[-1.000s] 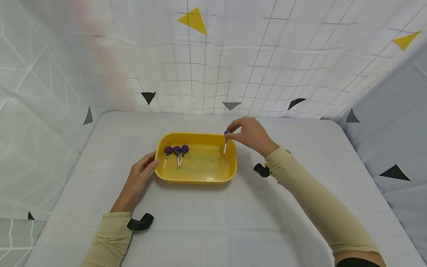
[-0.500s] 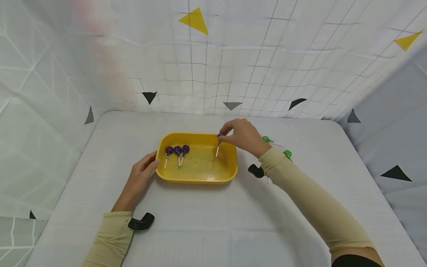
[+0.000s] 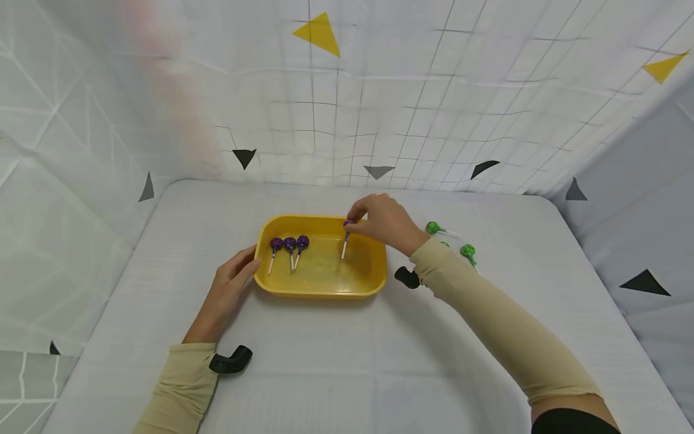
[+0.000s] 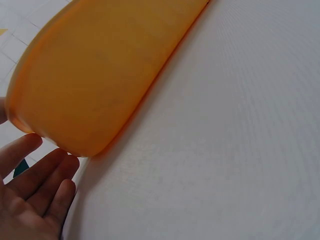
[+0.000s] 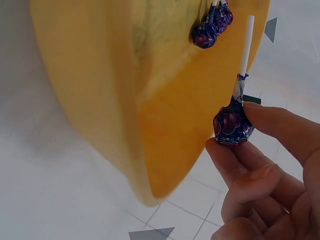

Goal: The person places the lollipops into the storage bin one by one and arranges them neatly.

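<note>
In the head view my left hand holds the left end of a yellow tray, thumb at the rim. The left wrist view shows the fingertips against its outer wall. Three purple-wrapped lollipops lie side by side in the tray's left part, sticks toward me. My right hand is over the tray's back right part. It pinches the wrapped head of another purple lollipop between thumb and fingers. This one's white stick points down toward the tray floor in the head view.
Several green-wrapped lollipops lie on the white table right of the tray, partly hidden by my right sleeve. White and grey sheets with black and yellow triangles rise behind and at the sides.
My right hand has moved left over the tray with its purple lollipop. The green lollipops have come into view from behind the right arm. The left hand and tray stay in place.
</note>
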Demonstrator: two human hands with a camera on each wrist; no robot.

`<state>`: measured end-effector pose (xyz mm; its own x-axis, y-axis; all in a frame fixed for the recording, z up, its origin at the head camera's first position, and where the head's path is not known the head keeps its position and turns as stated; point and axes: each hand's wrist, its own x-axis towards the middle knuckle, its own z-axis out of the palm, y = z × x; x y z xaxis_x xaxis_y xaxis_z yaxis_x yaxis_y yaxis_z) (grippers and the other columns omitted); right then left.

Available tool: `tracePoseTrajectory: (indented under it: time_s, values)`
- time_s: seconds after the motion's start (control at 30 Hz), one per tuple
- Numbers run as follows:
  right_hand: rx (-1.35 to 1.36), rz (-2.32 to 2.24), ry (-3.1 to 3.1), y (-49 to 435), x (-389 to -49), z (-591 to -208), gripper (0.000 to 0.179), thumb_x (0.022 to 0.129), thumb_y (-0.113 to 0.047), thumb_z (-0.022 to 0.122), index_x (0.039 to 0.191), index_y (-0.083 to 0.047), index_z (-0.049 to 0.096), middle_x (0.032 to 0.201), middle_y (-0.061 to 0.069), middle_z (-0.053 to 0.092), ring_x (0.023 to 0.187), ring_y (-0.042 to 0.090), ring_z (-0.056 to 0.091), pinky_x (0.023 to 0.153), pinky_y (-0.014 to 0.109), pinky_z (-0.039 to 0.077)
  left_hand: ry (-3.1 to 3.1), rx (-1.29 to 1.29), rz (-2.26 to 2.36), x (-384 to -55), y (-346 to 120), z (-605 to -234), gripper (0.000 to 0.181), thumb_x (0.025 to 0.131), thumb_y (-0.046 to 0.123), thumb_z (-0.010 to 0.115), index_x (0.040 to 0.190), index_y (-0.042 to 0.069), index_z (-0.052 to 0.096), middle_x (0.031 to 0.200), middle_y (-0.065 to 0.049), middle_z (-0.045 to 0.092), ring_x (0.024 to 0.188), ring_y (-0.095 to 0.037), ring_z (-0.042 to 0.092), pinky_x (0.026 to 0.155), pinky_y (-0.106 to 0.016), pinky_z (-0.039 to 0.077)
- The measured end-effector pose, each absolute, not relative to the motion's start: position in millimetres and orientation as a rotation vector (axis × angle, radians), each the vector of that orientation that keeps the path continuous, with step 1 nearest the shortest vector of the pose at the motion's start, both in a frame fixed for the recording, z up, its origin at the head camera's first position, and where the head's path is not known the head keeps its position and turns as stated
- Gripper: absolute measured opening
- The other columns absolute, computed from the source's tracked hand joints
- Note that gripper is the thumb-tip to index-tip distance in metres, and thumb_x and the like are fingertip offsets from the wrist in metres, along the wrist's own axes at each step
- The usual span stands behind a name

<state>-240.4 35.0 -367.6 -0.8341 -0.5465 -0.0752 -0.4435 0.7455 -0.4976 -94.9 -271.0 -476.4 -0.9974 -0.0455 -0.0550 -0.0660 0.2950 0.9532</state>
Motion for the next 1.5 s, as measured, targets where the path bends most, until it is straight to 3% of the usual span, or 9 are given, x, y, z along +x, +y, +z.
tracePoseTrajectory:
  time_s: [1.5]
  values:
    - [-0.871,-0.544,2.672,-14.7,-242.3,-386.7,0.019,0.094,-0.030,0.078,0.104,-0.014,0.081,0.101,0.000,0.080,0.092,0.016,0.072,0.088,0.035,0.062,2.495,-0.122,1.865,-94.3,-272.5,-477.8,0.056,0.109,0.041,0.052,0.156,0.013,0.045,0.159,-0.007,0.049,0.150,-0.024,0.042,0.125,-0.049,0.035]
